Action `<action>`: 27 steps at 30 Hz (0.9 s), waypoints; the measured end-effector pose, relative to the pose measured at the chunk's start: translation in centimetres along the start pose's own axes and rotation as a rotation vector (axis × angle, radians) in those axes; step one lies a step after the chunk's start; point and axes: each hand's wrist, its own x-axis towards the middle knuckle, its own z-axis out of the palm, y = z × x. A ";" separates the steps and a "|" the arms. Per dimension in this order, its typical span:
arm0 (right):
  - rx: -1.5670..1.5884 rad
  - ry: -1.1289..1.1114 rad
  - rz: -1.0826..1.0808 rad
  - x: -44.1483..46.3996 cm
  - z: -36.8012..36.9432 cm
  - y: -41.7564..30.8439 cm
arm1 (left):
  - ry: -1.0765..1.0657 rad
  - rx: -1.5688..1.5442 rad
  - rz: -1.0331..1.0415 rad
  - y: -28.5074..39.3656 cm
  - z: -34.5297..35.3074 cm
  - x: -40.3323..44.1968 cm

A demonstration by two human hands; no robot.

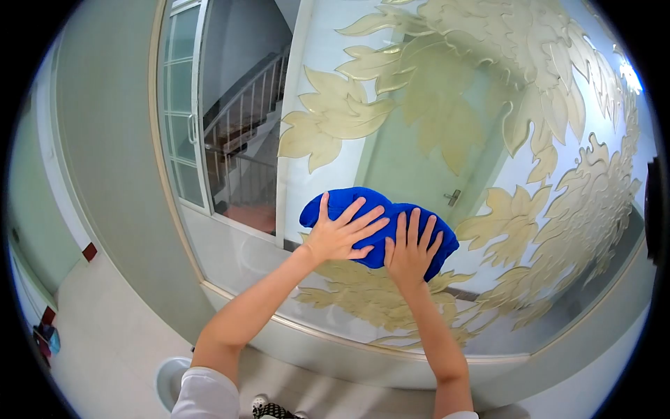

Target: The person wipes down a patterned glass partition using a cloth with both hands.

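A blue cloth (pixel 375 260) is spread against an upright glass panel (pixel 412 160) with raised gold leaf patterns. My left hand (pixel 338 237) lies on the left part of the cloth, fingers spread and pressing it to the panel. On the cloth's right part rests my right hand (pixel 412 257), its fingers stretched upward and slightly apart. Neither hand wraps around the cloth. Both arms reach up from the bottom of the view. The panel's surface behind the cloth is hidden.
A pale frame (pixel 157 105) borders the panel on the left. Through or in the glass appear a staircase (pixel 244 119) and a green door (pixel 419 140). On the floor at the lower left stands a white bucket (pixel 165 380). Colored items (pixel 47 339) lie at the far left.
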 end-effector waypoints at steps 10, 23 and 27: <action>0.040 0.041 0.054 3.9 -0.3 -3.2 | 0.018 0.017 -0.002 -5.7 -2.4 1.7; 0.048 0.037 0.119 7.7 -0.3 -6.6 | -0.008 0.003 0.052 -11.2 -4.5 3.1; 0.048 0.053 0.142 6.9 0.3 -7.6 | -0.024 0.011 0.057 -11.4 -4.5 2.4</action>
